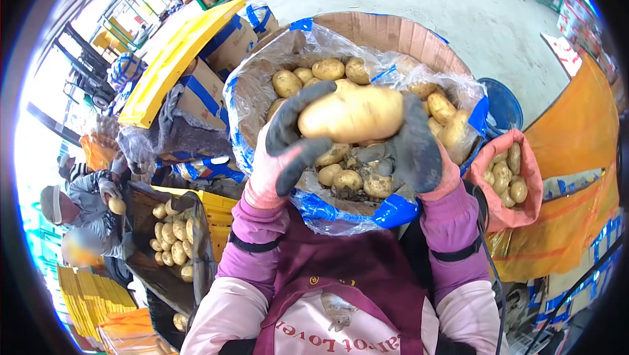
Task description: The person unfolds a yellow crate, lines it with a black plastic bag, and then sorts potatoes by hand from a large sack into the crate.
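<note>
A large pale potato (352,114) is held up between both my gloved hands above a cardboard box (386,31). My left hand (285,149), in a pink and dark grey glove, grips its left end. Its right end sits in my right hand (421,152), gloved the same way. The box is lined with clear plastic (252,93) and holds several potatoes (327,69), some dirty ones lying low at the front.
A pink mesh sack (508,181) with several potatoes stands at the right. At the left, another person (85,214) holds a potato over a dark-lined crate of potatoes (171,240). Yellow crates (219,214), taped cartons (203,90) and a blue bucket (503,103) surround the box.
</note>
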Demonstrator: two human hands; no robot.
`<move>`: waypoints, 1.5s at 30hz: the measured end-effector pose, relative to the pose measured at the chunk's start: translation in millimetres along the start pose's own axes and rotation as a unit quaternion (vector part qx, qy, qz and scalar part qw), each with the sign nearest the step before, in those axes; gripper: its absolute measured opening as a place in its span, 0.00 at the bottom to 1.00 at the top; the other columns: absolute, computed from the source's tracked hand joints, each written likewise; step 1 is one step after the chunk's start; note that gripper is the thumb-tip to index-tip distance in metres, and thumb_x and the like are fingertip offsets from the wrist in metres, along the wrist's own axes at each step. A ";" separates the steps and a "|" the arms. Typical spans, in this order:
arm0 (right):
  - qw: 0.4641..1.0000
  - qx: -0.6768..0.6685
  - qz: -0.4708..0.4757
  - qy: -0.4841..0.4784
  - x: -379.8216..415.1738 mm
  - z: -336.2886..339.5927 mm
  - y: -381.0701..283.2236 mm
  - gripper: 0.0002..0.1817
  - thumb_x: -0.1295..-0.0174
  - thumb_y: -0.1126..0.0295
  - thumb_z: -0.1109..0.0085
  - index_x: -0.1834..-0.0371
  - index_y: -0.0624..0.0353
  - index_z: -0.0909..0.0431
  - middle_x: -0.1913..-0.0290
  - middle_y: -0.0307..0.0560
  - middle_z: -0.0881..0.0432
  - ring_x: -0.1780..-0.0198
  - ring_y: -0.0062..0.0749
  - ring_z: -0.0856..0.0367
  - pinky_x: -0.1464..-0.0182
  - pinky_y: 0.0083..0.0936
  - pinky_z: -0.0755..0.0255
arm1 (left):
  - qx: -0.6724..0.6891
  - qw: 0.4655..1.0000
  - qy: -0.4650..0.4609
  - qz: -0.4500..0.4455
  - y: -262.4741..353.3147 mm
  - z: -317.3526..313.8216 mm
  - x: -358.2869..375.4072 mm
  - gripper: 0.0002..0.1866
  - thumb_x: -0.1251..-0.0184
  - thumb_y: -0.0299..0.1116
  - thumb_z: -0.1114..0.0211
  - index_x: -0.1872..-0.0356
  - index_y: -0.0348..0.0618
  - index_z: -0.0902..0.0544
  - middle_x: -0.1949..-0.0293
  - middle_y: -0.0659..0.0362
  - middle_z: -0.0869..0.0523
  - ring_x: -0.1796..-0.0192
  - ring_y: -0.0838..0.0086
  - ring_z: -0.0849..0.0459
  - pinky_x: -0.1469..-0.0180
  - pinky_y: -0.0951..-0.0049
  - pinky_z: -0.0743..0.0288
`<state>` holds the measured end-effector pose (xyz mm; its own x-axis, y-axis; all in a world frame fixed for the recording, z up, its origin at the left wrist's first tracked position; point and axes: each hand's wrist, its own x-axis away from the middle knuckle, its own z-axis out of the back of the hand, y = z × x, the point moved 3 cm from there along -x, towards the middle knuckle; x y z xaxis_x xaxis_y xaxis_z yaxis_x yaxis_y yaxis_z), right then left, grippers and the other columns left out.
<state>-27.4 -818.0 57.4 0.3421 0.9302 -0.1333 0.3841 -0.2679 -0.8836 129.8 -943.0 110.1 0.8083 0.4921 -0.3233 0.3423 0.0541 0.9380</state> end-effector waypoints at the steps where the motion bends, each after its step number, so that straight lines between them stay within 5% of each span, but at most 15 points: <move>1: 1.000 0.005 -0.001 -0.006 -0.3 -2.7 -1.5 0.33 0.25 0.48 0.58 0.29 0.65 0.38 0.41 0.54 0.20 0.50 0.32 0.14 0.54 0.25 0.17 | -0.038 0.998 -0.009 -0.042 -0.1 1.6 3.5 0.38 0.50 0.21 0.28 0.33 0.35 0.30 0.34 0.52 0.26 0.30 0.66 0.30 0.28 0.66 0.38; 3: 0.984 -0.172 -0.001 -0.040 0.8 -8.1 -6.0 0.37 0.33 0.54 0.44 0.27 0.65 0.41 0.31 0.53 0.31 0.31 0.37 0.31 0.29 0.37 0.37 | -0.007 0.994 -0.036 -0.104 -2.2 -4.4 2.4 0.39 0.50 0.18 0.29 0.32 0.36 0.31 0.30 0.52 0.31 0.27 0.65 0.35 0.26 0.65 0.42; 5: 0.990 -0.123 0.056 -0.040 0.5 -10.7 -9.0 0.40 0.38 0.55 0.40 0.27 0.65 0.41 0.31 0.53 0.31 0.31 0.39 0.30 0.29 0.37 0.36 | -0.097 0.990 -0.022 -0.096 -2.8 2.7 0.2 0.44 0.50 0.18 0.28 0.28 0.36 0.36 0.28 0.53 0.35 0.26 0.65 0.37 0.25 0.64 0.44; 8: 0.991 -0.016 0.131 -0.012 6.2 -13.5 -15.3 0.44 0.45 0.59 0.32 0.27 0.65 0.41 0.32 0.53 0.31 0.31 0.41 0.30 0.29 0.38 0.36 | 0.064 0.997 -0.047 -0.001 -4.0 -1.2 -2.4 0.53 0.51 0.23 0.23 0.24 0.36 0.46 0.28 0.52 0.36 0.26 0.67 0.38 0.25 0.65 0.43; 16: 0.981 0.096 0.168 -0.022 12.8 -16.5 -16.9 0.45 0.54 0.69 0.25 0.30 0.65 0.36 0.31 0.51 0.30 0.29 0.39 0.33 0.28 0.35 0.41 | 0.028 0.999 -0.015 0.035 -0.4 -4.4 1.3 0.49 0.49 0.25 0.24 0.26 0.36 0.42 0.31 0.53 0.32 0.29 0.70 0.35 0.28 0.68 0.39; 19: 0.934 0.277 0.222 -0.036 11.9 -12.2 -16.2 0.44 0.51 0.64 0.23 0.31 0.66 0.35 0.32 0.52 0.29 0.29 0.40 0.34 0.27 0.36 0.43 | -0.103 0.994 0.028 0.034 -3.7 4.9 -3.4 0.37 0.41 0.27 0.29 0.30 0.36 0.35 0.36 0.54 0.27 0.34 0.71 0.28 0.33 0.70 0.32; 22: 0.950 0.224 0.217 -0.018 11.0 -19.9 -13.9 0.44 0.50 0.61 0.23 0.31 0.66 0.34 0.32 0.53 0.28 0.28 0.41 0.35 0.26 0.37 0.45 | -0.371 0.926 0.004 -0.066 8.1 7.9 -4.6 0.26 0.32 0.29 0.37 0.34 0.35 0.30 0.41 0.55 0.22 0.42 0.71 0.21 0.38 0.71 0.26; 25: 0.910 0.327 0.255 -0.012 8.5 -17.0 -17.4 0.47 0.51 0.60 0.22 0.29 0.65 0.36 0.31 0.53 0.30 0.28 0.41 0.35 0.26 0.36 0.44 | 0.125 0.980 0.028 0.152 -5.5 -2.5 -5.1 0.22 0.30 0.30 0.39 0.37 0.36 0.28 0.43 0.56 0.20 0.45 0.73 0.19 0.42 0.74 0.24; 29: 0.883 0.360 0.300 0.027 8.1 -21.8 -19.8 0.46 0.50 0.64 0.22 0.28 0.65 0.37 0.29 0.52 0.32 0.29 0.38 0.34 0.28 0.36 0.41 | 0.018 0.999 0.041 0.027 0.5 10.3 4.7 0.31 0.41 0.28 0.27 0.36 0.38 0.28 0.41 0.57 0.21 0.42 0.74 0.21 0.39 0.70 0.26; 33: 0.979 0.189 0.074 0.006 24.5 -9.0 -3.7 0.43 0.46 0.73 0.26 0.27 0.65 0.39 0.30 0.49 0.32 0.32 0.35 0.31 0.30 0.34 0.36 | 0.103 0.991 0.020 0.081 16.4 12.8 27.7 0.34 0.46 0.25 0.27 0.35 0.36 0.28 0.42 0.54 0.18 0.41 0.71 0.20 0.36 0.67 0.27; 35: 0.948 0.248 0.177 -0.088 26.5 22.8 14.5 0.36 0.32 0.57 0.42 0.26 0.65 0.40 0.29 0.51 0.33 0.31 0.41 0.33 0.29 0.36 0.39 | 0.131 0.986 0.047 0.093 18.9 19.0 51.4 0.32 0.43 0.27 0.26 0.36 0.36 0.27 0.43 0.55 0.17 0.42 0.72 0.19 0.37 0.67 0.26; 39: 0.978 0.203 0.004 -0.048 0.6 36.3 15.7 0.32 0.26 0.51 0.61 0.23 0.53 0.41 0.28 0.52 0.33 0.37 0.35 0.28 0.38 0.31 0.33 | 0.342 0.927 0.145 0.049 23.6 55.2 125.7 0.24 0.33 0.31 0.33 0.37 0.38 0.25 0.43 0.54 0.17 0.41 0.68 0.18 0.36 0.65 0.26; 41: 0.975 0.191 -0.089 0.063 -9.8 47.5 22.1 0.31 0.26 0.53 0.62 0.25 0.56 0.39 0.31 0.50 0.29 0.38 0.37 0.26 0.43 0.25 0.30 | 0.252 0.933 0.256 -0.014 49.3 86.8 185.3 0.24 0.27 0.41 0.40 0.36 0.40 0.26 0.41 0.53 0.19 0.38 0.64 0.21 0.33 0.58 0.28; 42: 0.975 0.200 -0.086 0.048 -5.2 45.0 19.9 0.31 0.26 0.54 0.62 0.25 0.58 0.39 0.30 0.50 0.30 0.37 0.40 0.26 0.41 0.28 0.31 | 0.114 0.930 0.348 -0.033 57.1 111.1 226.4 0.26 0.27 0.45 0.41 0.36 0.41 0.27 0.39 0.51 0.21 0.36 0.60 0.22 0.32 0.55 0.30; 45: 0.973 0.214 -0.082 0.001 10.5 32.9 13.8 0.34 0.29 0.50 0.59 0.25 0.58 0.38 0.30 0.53 0.31 0.37 0.43 0.26 0.38 0.32 0.33 | 0.137 0.897 0.397 -0.137 120.7 152.3 345.3 0.31 0.28 0.47 0.42 0.30 0.42 0.36 0.34 0.47 0.28 0.34 0.56 0.25 0.32 0.51 0.30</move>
<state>-46.8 -803.6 29.0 0.3091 0.9507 0.0254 0.0406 0.0135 -0.9991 523.1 -898.9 92.6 0.1172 0.9624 -0.2449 0.6690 0.1057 0.7357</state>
